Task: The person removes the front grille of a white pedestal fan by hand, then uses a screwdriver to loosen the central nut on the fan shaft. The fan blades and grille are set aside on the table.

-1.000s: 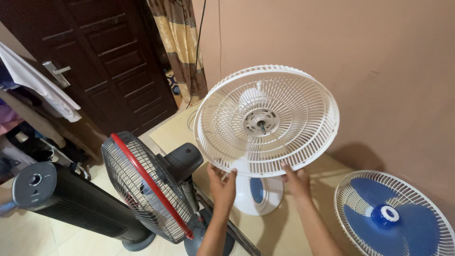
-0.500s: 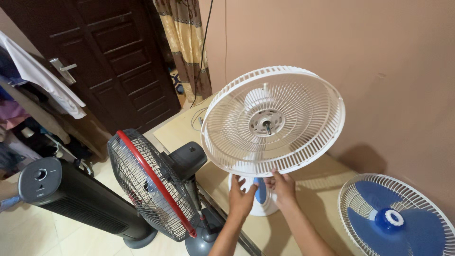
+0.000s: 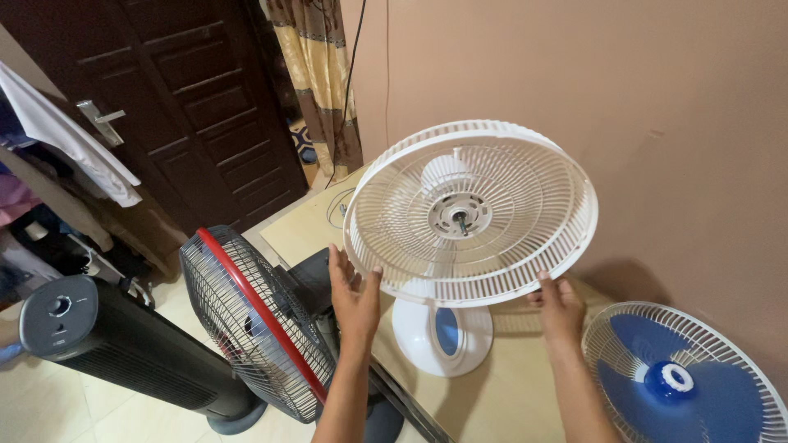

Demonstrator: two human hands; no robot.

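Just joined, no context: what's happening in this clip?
A person has both hands on the lower rim of a white fan's rear grille: the left hand at its lower left edge, the right hand at its lower right. The grille has no blade or front guard on it; the bare shaft shows. The fan stands on a table, with a blue-bladed fan to the right and a black fan on the floor.

Both hands have spread apart from below the grille [image 3: 469, 213]: left hand [image 3: 355, 295] at its left rim, right hand [image 3: 560, 305] apparently touching its lower right rim.
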